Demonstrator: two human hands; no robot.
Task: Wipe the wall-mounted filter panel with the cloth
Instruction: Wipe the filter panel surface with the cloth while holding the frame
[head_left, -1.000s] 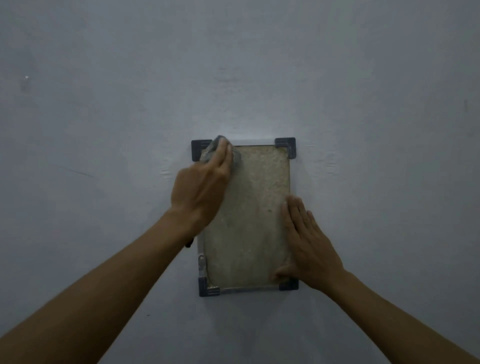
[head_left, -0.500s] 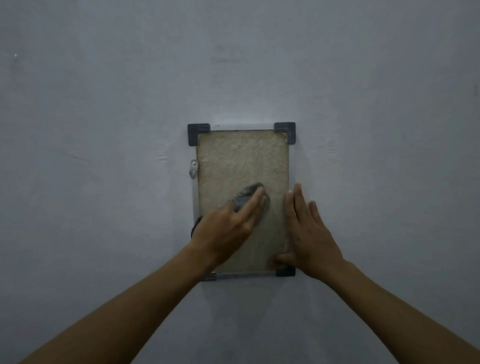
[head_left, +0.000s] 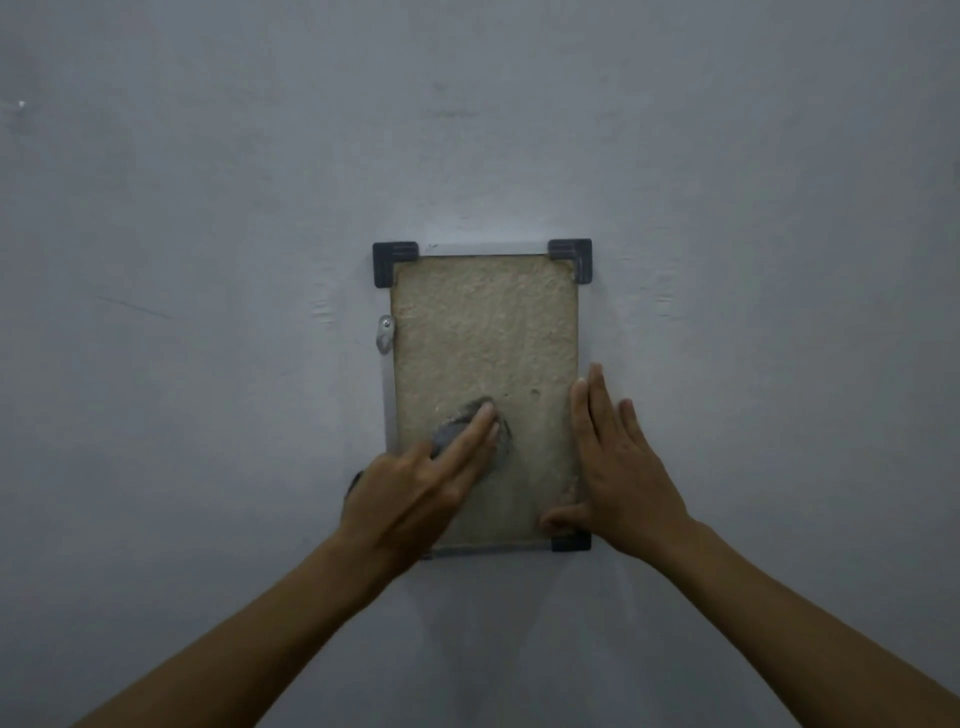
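A: Left hand (head_left: 415, 499) has dropped from the top-left corner of the filter panel (head_left: 485, 364) to its lower-left part since 1 s ago; hardly shifted in the last 0.5 s.

B: Head view, only 1 camera. Grip?

A: Straight fingers press the grey cloth (head_left: 457, 423) flat against the panel's mat. No pinch; pressure alone keeps it there, I judge.

B: Right hand (head_left: 618, 462)?

A: Flat, fingers spread along the panel's right edge, thumb near the lower-right corner bracket (head_left: 571, 543). Probably bracing the frame against the wall (head_left: 208, 208) during strokes.

B: Mounting?

A: Metal clip (head_left: 385, 332) on the panel's left edge.
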